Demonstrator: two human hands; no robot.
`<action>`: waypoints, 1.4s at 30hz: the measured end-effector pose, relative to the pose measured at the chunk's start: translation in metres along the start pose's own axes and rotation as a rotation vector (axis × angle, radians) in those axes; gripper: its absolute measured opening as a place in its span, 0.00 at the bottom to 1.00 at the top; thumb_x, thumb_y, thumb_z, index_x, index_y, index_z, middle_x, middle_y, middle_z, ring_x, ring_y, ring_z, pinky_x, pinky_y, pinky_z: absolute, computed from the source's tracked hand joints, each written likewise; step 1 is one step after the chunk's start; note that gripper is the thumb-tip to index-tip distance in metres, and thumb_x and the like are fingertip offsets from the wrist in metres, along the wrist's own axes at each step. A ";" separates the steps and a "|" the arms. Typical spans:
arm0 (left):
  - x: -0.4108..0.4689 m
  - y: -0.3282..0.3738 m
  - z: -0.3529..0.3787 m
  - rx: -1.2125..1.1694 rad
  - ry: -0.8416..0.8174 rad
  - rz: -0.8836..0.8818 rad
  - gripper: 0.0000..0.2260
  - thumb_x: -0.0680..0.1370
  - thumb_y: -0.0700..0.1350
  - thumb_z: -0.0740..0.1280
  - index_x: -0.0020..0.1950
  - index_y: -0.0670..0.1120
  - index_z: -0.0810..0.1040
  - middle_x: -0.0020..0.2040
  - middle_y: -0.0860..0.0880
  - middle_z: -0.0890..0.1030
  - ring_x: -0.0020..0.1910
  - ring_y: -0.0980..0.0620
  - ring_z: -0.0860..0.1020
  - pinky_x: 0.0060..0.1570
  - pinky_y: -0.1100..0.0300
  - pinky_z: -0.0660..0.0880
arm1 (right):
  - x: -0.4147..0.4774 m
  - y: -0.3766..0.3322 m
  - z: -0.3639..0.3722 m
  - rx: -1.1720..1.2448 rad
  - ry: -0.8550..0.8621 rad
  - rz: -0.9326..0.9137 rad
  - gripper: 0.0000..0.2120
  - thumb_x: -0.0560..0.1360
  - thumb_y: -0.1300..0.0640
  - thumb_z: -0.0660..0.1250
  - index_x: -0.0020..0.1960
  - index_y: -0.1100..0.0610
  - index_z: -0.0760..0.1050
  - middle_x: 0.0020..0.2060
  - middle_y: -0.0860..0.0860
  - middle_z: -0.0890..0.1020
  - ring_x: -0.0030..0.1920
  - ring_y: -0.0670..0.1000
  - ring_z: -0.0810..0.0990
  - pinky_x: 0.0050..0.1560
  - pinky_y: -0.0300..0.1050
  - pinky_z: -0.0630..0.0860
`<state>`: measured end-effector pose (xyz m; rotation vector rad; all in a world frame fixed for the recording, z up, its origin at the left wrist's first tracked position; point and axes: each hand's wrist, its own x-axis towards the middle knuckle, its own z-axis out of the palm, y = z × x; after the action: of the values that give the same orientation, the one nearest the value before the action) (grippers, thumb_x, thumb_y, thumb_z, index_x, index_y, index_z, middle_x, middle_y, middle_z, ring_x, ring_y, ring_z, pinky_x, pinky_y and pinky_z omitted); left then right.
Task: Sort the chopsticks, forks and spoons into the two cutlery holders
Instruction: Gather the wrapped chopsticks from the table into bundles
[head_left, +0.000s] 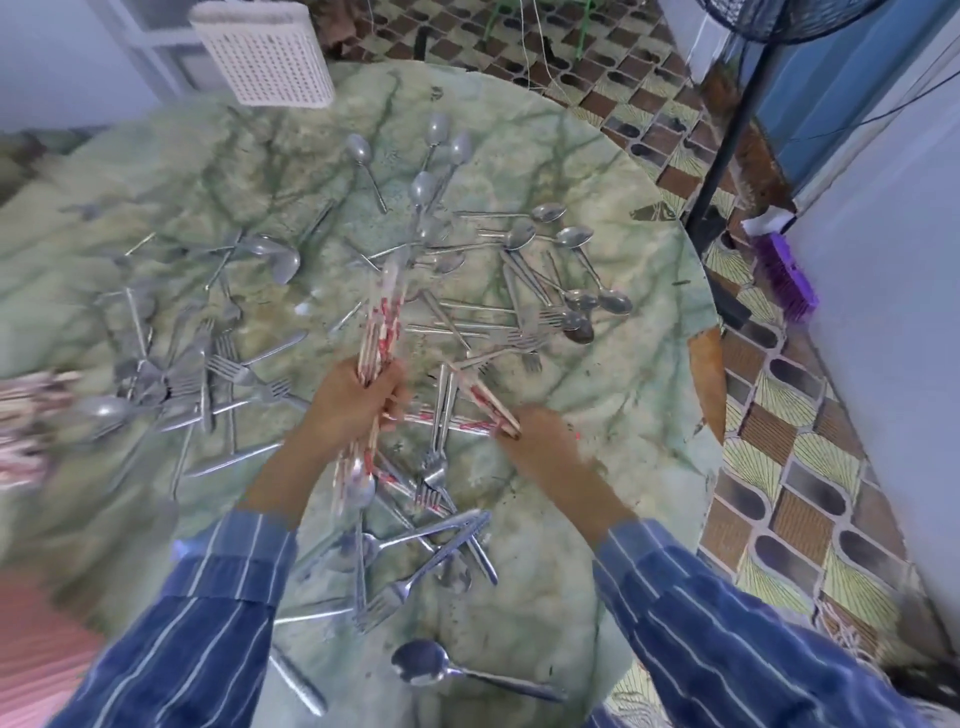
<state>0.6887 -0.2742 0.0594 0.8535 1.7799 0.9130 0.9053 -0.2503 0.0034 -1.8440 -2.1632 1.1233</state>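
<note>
I am watching the left grip (353, 400) curling its fingers tightly round a bundle of red-and-white chopsticks (383, 312), which is sticking out both beyond it and back towards me. The right grip (540, 441) is pinching the near ends of two loose chopsticks (475, 392) that are slanting away from it over the desk (623, 405). Between the two grips a single chopstick (452, 422) is lying flat. Forks (234, 369) are lying in a heap to the left of the left grip, and spoons (571, 239) are lying scattered beyond the right grip. Well beyond the left grip, a white perforated cutlery holder (265, 57) is standing at the desk's far edge. A lone spoon (421, 670) is lying nearest me, between my striped sleeves (208, 623).
</note>
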 end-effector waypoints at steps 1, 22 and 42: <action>-0.006 -0.008 -0.004 0.040 -0.023 -0.019 0.10 0.78 0.45 0.68 0.42 0.39 0.78 0.32 0.44 0.81 0.24 0.52 0.76 0.23 0.62 0.73 | 0.001 -0.003 0.004 -0.075 -0.009 -0.030 0.11 0.78 0.51 0.63 0.57 0.53 0.79 0.50 0.54 0.80 0.44 0.54 0.80 0.40 0.41 0.72; -0.016 -0.084 -0.063 0.570 0.194 -0.153 0.16 0.72 0.56 0.73 0.39 0.42 0.81 0.34 0.43 0.81 0.33 0.45 0.79 0.31 0.60 0.69 | -0.029 0.012 -0.013 0.039 -0.337 0.131 0.09 0.71 0.56 0.71 0.50 0.57 0.78 0.38 0.52 0.83 0.31 0.47 0.78 0.32 0.38 0.75; -0.008 -0.075 -0.054 0.181 0.229 -0.256 0.15 0.73 0.46 0.71 0.30 0.41 0.74 0.23 0.47 0.73 0.23 0.48 0.72 0.28 0.62 0.68 | -0.044 0.017 -0.026 0.061 0.081 0.255 0.09 0.76 0.51 0.67 0.39 0.52 0.78 0.35 0.52 0.81 0.32 0.51 0.76 0.33 0.43 0.71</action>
<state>0.6294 -0.3285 0.0131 0.6312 2.1396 0.7119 0.9443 -0.2772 0.0292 -2.1432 -1.8697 1.1209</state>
